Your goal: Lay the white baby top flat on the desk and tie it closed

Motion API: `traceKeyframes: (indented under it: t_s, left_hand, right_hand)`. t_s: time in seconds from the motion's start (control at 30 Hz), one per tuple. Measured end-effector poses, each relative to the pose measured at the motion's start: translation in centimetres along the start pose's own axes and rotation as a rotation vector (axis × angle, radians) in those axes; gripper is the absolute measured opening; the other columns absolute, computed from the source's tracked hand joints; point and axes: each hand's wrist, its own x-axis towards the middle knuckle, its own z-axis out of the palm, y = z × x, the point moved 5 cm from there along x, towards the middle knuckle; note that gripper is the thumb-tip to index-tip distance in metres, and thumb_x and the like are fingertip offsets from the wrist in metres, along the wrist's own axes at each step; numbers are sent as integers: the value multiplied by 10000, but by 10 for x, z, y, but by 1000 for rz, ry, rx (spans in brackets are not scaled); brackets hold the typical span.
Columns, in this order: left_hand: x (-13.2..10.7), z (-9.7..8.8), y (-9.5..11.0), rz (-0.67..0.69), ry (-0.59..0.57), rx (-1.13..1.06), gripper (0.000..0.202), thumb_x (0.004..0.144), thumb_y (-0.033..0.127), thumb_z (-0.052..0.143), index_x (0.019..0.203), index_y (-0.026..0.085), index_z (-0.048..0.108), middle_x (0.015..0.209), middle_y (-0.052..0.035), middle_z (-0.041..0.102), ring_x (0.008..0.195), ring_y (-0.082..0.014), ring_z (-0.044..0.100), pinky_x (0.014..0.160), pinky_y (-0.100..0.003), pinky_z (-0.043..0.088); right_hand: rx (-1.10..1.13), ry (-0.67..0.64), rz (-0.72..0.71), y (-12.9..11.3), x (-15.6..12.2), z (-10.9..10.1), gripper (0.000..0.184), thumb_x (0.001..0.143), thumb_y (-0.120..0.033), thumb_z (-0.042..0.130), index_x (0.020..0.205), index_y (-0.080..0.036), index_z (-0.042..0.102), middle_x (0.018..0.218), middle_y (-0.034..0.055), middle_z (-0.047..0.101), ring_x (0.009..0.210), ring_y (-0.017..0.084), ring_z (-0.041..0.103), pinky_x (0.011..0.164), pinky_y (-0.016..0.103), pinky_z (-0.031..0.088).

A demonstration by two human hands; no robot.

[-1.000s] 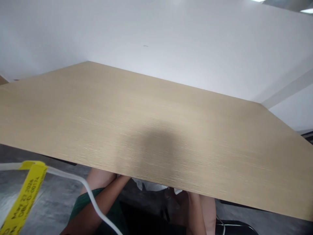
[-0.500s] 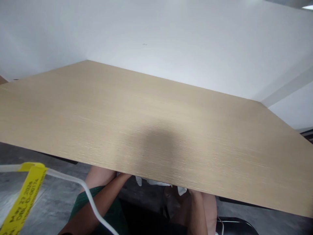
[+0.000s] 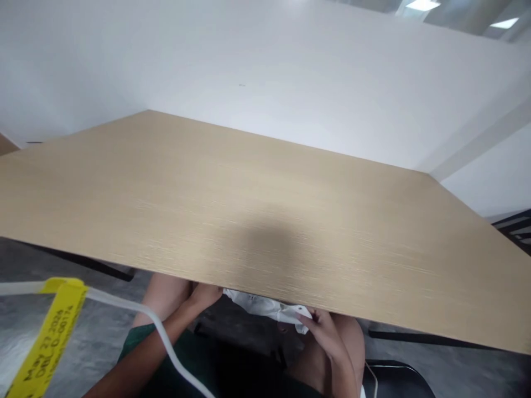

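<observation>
The right hand (image 3: 326,331) is pinching one end of a thin white item (image 3: 260,305), which is stretching leftward from that grip, below the table (image 3: 265,171) edge, toward the left hand (image 3: 206,296), whose hidden fingertips are leaving its hold unclear. Handling is underway; what remains isn't showing.

Your sheet (image 3: 265,307) is white, with what may be small dark marks. The tabletop (image 3: 207,182) is pale tan, streaked with fine grain; your tag (image 3: 50,338) is yellow with black print, your clothing (image 3: 189,349) dark green, the floor (image 3: 460,370) mottled grey.
</observation>
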Motion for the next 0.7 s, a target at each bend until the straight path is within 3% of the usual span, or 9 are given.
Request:
traceKeyframes:
  t_s: [0.1,0.2,0.3,0.4,0.5,0.57,0.63,0.7]
  left_hand:
    - [-32,-24,5,39,64,5,440,994,265,381,1222,119,727,1325,-173,667,1323,-353,578,1130,-459,430]
    - [-75,-57,15,40,167,-187,414,1055,437,409,1075,198,747,1113,-99,722,1093,-272,673,957,-354,499]
    - [-113,-88,31,16,266,-359,381,1038,501,500,947,204,722,929,-50,689,896,-194,657,798,-283,482]
    - [-138,-118,48,0,412,-441,326,997,479,587,891,207,733,918,-37,692,866,-176,653,771,-258,485]
    - [-148,-149,61,24,545,-447,286,936,457,667,825,207,750,938,-38,708,894,-186,658,815,-258,490]
    - [-148,-167,64,8,570,-473,295,891,472,716,788,197,744,896,-37,696,850,-183,639,786,-257,482]
    - [-142,-183,64,-38,520,-556,342,863,509,745,776,178,728,829,-35,666,771,-164,598,699,-242,458]
    - [-132,-195,69,-64,372,-730,395,865,544,750,798,157,701,784,-30,625,712,-137,553,628,-217,423]
  right_hand:
    - [91,-118,20,-3,-37,-1,408,777,-482,830,776,-114,652,776,62,602,749,162,554,709,242,439]
    - [197,-69,-51,-8,-78,-12,380,816,-459,812,762,-129,632,730,52,546,705,150,513,665,234,397]
    - [314,-53,-282,-34,-109,-10,417,897,-498,716,722,-152,563,693,52,456,697,164,477,659,266,392]
    - [483,21,-481,-72,-127,-3,428,920,-488,671,703,-167,490,659,45,376,694,178,463,685,309,425]
    - [606,161,-525,-102,-130,-7,433,901,-467,702,687,-168,473,612,28,342,627,156,442,620,287,421]
    - [603,332,-442,-110,-125,-21,389,873,-430,754,720,-164,515,630,25,442,595,128,467,564,241,399]
    - [527,574,-377,-117,-119,-41,362,776,-408,851,781,-157,590,685,32,561,571,113,506,520,205,390]
    - [396,794,-412,-129,-113,-61,418,660,-412,924,823,-133,658,724,58,627,580,127,549,515,207,428]
